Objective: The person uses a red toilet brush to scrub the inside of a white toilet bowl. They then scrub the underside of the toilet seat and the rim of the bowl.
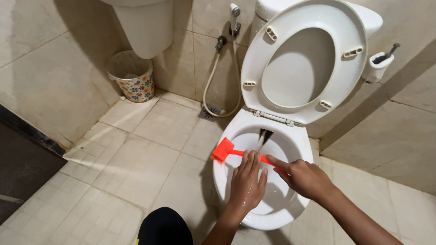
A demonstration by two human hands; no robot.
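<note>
My right hand (305, 178) grips the handle of the red brush (223, 150), which lies across the toilet bowl (227, 181), its head at the left rim. My left hand (246, 183) hovers flat, fingers extended (holding nothing), above the bowl beside the handle. The seat (254, 59) stands raised.

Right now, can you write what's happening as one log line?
right hand: gripping red brush handle | left hand: open, over toilet bowl | brush head: on left rim | seat: up
</note>
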